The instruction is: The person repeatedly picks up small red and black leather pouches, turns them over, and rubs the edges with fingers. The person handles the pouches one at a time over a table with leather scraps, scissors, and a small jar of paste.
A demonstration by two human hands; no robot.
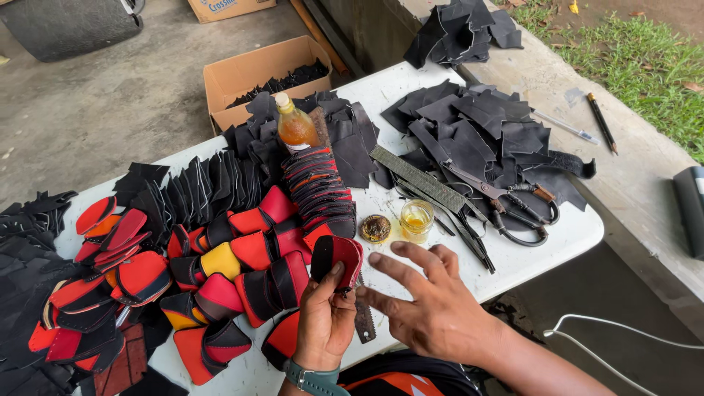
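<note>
The left hand (325, 315) pinches one red-and-black piece (337, 257) at the table's (579, 227) near edge; the right hand (429, 304) hovers beside it, fingers spread. On the white table: one bottle (295, 125), one glass (416, 218), one scissors (506, 202); two boxes (253, 73) on the concrete floor beyond.

Two hands over the table (565, 235): left hand (325, 319), right hand (433, 304). One red-and-black piece (339, 257) pinched in the left. One bottle (295, 123) of amber liquid. One small glass (416, 218) of yellow liquid. One round tin (376, 228). One pair of scissors (506, 202). One grey strip (416, 178). One toothed blade (364, 323). Two cardboard boxes: near box (253, 73), far box (224, 9). One pencil (602, 122), one pen (566, 127). One white cable (623, 345). One wristwatch (314, 380). Red, yellow and black pieces (220, 279): too many to count. Black offcuts (484, 125): likewise.
</note>
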